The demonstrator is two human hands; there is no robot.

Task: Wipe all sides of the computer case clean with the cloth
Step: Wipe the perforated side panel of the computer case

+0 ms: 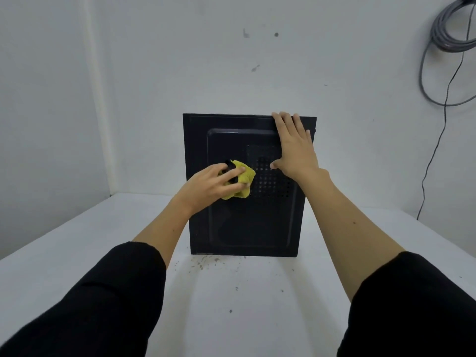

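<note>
Head view: black vented computer case (247,228), left hand (208,185) grip bunching yellow cloth (243,180), right hand (293,148) spread flat.

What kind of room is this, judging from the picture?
Probably a plain workroom or test room, not a home. A black computer case stands on a bare white table in a corner of unpainted-looking white walls, and grey cables hang coiled on the right.

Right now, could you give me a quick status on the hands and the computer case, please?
Left hand grips yellow cloth against case's facing panel. Right hand flat on computer case, fingers over top edge. Case upright on table. Nothing obstructing.
</note>
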